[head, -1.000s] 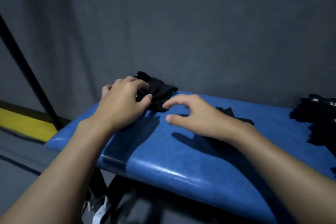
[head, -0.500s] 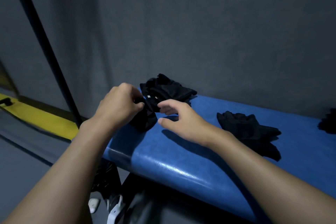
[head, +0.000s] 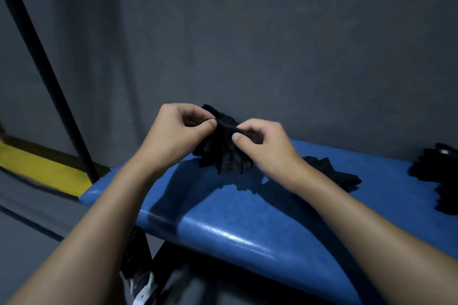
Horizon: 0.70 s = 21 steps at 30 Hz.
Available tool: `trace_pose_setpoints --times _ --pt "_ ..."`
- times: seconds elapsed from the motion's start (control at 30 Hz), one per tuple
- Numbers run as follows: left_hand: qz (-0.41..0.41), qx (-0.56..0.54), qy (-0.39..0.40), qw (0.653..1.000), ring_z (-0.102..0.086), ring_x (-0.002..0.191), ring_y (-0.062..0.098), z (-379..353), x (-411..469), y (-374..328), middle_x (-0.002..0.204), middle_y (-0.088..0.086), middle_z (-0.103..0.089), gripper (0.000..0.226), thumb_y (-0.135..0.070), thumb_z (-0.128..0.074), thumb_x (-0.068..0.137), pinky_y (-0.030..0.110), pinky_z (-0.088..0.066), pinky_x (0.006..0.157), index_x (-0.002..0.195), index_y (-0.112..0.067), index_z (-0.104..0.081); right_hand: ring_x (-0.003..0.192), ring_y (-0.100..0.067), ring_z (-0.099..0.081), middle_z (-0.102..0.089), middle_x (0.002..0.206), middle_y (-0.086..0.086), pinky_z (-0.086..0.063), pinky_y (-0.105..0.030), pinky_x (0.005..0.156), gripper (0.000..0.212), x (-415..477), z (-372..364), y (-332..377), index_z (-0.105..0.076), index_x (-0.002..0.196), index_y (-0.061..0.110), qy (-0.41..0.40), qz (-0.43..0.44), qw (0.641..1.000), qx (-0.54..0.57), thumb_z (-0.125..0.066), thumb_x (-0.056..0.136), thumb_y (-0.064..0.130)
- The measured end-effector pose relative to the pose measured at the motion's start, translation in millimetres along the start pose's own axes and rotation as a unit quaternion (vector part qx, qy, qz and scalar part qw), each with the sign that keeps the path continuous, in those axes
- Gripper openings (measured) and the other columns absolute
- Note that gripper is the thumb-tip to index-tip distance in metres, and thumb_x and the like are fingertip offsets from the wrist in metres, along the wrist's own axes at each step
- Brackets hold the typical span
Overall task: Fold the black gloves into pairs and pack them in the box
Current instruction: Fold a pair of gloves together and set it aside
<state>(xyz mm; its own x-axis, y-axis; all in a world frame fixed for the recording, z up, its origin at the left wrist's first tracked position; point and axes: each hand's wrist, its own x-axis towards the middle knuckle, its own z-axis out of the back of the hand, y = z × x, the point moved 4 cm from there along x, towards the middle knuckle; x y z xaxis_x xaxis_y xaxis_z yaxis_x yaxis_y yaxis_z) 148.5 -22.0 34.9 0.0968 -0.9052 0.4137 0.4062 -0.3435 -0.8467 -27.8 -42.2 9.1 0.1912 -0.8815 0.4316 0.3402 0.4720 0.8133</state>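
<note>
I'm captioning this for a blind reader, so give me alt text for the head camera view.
Two bare hands, left hand and right hand, pinch a bunched black glove above a blue padded bench. More black gloves lie on the bench to the right, against a grey wall.

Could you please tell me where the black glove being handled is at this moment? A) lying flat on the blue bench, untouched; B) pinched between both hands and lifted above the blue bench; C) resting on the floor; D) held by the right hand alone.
B: the left hand and right hand each pinch the top edge of the black glove, which hangs above the blue bench.
</note>
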Motion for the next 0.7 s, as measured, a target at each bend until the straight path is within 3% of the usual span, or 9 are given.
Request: trace_pose_setpoints --times 0.1,0.2,0.37,0.43,0.53,0.57,0.63,0.7 --pt "0.010 -0.032 0.010 0.999 -0.063 0.060 0.003 -14.1 2.3 -3.9 0.068 -0.007 -0.071 0.010 -0.016 -0.070 0.090 0.019 -0.051 0.055 0.082 -0.018 -0.075 0.069 -0.014 -0.063 -0.072 0.080 -0.007 -0.055 -0.040 0.072 0.010 -5.8 20.9 -1.8 -0.071 0.082 0.016 -0.021 -0.013 1.000 -0.004 -0.065 0.090 0.017" --pt "0.033 -0.045 0.054 0.997 -0.061 0.061 0.006 -35.5 4.1 -7.9 0.070 -0.007 -0.069 0.017 -0.031 -0.065 0.094 0.024 -0.049 0.055 0.088 -0.018 -0.074 0.067 -0.016 -0.062 -0.072 0.080 -0.014 -0.055 -0.041 0.064 0.011 -13.3 43.2 -4.1 -0.071 0.083 0.012 -0.042 -0.034 0.999 0.003 -0.065 0.092 0.015" --pt "0.115 -0.054 0.138 0.982 -0.074 0.076 0.025 -72.9 6.0 -6.8 0.084 0.008 -0.075 0.044 -0.052 -0.051 0.097 0.040 -0.060 0.082 0.093 -0.013 -0.072 0.070 -0.010 -0.064 -0.073 0.081 -0.007 -0.054 -0.029 0.071 0.008 -28.6 83.8 -8.7 -0.072 0.086 0.010 -0.082 -0.035 0.996 -0.007 -0.066 0.091 0.011" --pt "0.093 -0.057 0.153 0.982 -0.070 0.074 0.024 -86.9 4.9 -11.3 0.085 0.010 -0.075 0.038 -0.047 -0.057 0.096 0.038 -0.059 0.076 0.092 -0.013 -0.073 0.074 -0.011 -0.067 -0.074 0.083 -0.004 -0.055 -0.028 0.073 0.005 -34.8 97.7 -12.5 -0.072 0.088 0.010 -0.085 -0.038 0.995 -0.019 -0.068 0.089 0.010" --pt "0.053 -0.097 0.138 0.984 -0.065 0.069 0.005 -103.3 3.4 -20.2 0.089 0.003 -0.075 0.013 -0.023 -0.071 0.091 0.015 -0.047 0.058 0.100 -0.014 -0.072 0.078 -0.010 -0.067 -0.074 0.084 -0.002 -0.056 -0.031 0.079 0.007 -43.1 114.4 -20.3 -0.072 0.088 0.013 -0.089 -0.051 0.995 -0.020 -0.074 0.084 0.007" --pt "0.043 -0.111 0.140 0.983 -0.064 0.072 0.003 -108.5 3.2 -22.4 0.094 0.002 -0.074 0.015 -0.016 -0.073 0.089 0.011 -0.045 0.057 0.103 -0.015 -0.071 0.078 -0.009 -0.067 -0.073 0.084 -0.001 -0.055 -0.031 0.081 0.010 -46.1 119.4 -22.6 -0.072 0.088 0.014 -0.090 -0.058 0.994 -0.014 -0.076 0.082 0.007" --pt "0.019 -0.126 0.141 0.982 -0.064 0.086 0.007 -116.9 4.3 -24.4 0.105 0.000 -0.073 0.024 -0.006 -0.075 0.086 0.011 -0.049 0.065 0.105 -0.019 -0.071 0.080 -0.007 -0.066 -0.073 0.085 0.002 -0.054 -0.028 0.082 0.013 -51.7 128.4 -27.4 -0.072 0.090 0.016 -0.093 -0.073 0.993 0.007 -0.078 0.080 0.010" --pt "0.001 -0.145 0.135 0.980 -0.063 0.092 0.012 -123.8 4.9 -26.5 0.106 0.000 -0.073 0.029 0.000 -0.074 0.084 0.020 -0.054 0.082 0.104 -0.022 -0.071 0.083 -0.006 -0.067 -0.072 0.089 0.003 -0.051 -0.024 0.079 0.014 -55.8 135.2 -30.3 -0.072 0.094 0.017 -0.098 -0.078 0.992 0.023 -0.078 0.081 0.013"
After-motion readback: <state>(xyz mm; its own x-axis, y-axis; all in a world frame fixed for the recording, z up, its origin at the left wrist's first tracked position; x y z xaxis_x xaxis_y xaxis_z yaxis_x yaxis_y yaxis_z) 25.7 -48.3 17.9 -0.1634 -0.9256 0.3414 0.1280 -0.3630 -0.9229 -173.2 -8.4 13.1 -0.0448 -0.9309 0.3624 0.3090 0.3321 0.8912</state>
